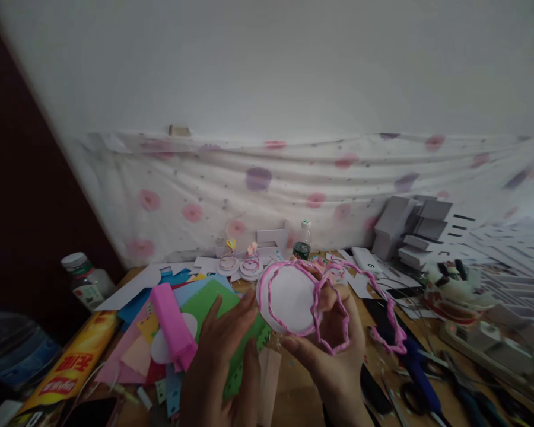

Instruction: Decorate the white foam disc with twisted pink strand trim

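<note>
My right hand point(331, 367) is closed on a white paper disc point(291, 299), gripping its right side and holding it up over the table. A pink twisted cord point(397, 326) runs round the disc's rim, loops over my right fingers and trails off to the right, its end curling in the air. Beside the disc's left edge is my left hand point(222, 362), fingers stretched and apart, with nothing in it. Whether its fingertips touch the rim I cannot tell. Behind the disc stand two small white bases with pink rings, one topped by a yellow piece point(231, 244).
Green paper point(209, 302), other coloured sheets and a pink roll point(171, 323) lie left. At right are blue-handled scissors point(420, 373), more tools, a power strip point(489, 350) and a decorated bowl point(456, 296). Bottles point(86, 279) stand at far left; another small bottle point(301, 243) is behind.
</note>
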Available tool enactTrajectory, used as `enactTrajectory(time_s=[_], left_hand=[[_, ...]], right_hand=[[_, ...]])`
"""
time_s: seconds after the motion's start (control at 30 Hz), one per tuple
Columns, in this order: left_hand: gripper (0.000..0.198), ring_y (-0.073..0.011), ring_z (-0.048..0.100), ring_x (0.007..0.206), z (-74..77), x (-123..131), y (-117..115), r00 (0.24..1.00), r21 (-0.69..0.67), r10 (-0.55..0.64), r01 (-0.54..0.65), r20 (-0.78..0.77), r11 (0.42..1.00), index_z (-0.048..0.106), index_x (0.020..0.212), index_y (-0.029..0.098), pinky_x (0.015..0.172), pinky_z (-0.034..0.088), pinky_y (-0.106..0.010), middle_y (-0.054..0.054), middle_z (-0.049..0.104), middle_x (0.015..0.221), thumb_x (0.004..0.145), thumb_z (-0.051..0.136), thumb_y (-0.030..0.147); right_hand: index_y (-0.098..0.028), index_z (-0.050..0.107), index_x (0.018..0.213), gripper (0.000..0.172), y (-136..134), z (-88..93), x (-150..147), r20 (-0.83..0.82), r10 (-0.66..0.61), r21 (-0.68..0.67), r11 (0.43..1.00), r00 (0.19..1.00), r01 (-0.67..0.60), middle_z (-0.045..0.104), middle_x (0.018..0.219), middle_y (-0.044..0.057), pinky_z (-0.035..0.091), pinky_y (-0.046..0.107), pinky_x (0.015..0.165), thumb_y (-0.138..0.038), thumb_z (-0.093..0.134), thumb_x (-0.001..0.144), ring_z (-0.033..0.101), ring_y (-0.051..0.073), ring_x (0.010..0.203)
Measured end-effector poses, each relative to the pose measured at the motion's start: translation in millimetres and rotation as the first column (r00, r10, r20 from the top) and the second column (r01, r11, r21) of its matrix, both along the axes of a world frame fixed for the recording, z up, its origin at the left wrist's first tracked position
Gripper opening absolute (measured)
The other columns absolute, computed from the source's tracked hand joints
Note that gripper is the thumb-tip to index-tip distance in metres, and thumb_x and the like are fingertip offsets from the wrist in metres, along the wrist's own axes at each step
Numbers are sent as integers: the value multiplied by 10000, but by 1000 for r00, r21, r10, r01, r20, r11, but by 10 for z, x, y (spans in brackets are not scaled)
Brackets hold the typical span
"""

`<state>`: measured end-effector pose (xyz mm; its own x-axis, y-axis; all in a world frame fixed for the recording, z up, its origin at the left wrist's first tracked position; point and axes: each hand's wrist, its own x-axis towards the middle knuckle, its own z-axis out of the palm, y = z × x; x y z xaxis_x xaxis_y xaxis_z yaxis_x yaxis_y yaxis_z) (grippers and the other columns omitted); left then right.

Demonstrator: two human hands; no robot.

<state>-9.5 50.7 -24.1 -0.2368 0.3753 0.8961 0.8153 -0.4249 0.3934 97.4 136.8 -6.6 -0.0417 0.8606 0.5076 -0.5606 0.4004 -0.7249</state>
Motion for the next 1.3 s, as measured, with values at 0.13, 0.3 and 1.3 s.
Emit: enactTrajectory(time_s=[0.13,0.3,1.3], left_hand=[[609,-222,586,1340,30,-63,-8,994,-4,14,-15,-112,1000,537,1394,213,1213,411,-464,-81,663,1391,860,565,-78],[622,-221,641,1274,61,-92,-27,980,-11,71,-74,-187,997,520,1407,220,1180,443,-483,-88,690,1348,857,554,-68],[115,-154,745,733,108,-256,-107,923,131,6,-61,385,989,756,730,287,898,623,-334,71,780,761,740,834,202]], right_hand=[[-272,608,834,487,-24,29,-5,-19,2,24,1000,1000,-2,666,1198,49,496,483,1014,-291,996,540,511,346,1319],[-286,563,808,511,-22,53,-12,-58,11,21,1000,998,-10,659,951,14,549,456,913,-256,995,536,586,326,1194],[-280,584,1092,612,229,-56,-64,-91,41,171,985,995,-25,723,1169,70,560,467,962,-326,977,625,691,290,1114]])
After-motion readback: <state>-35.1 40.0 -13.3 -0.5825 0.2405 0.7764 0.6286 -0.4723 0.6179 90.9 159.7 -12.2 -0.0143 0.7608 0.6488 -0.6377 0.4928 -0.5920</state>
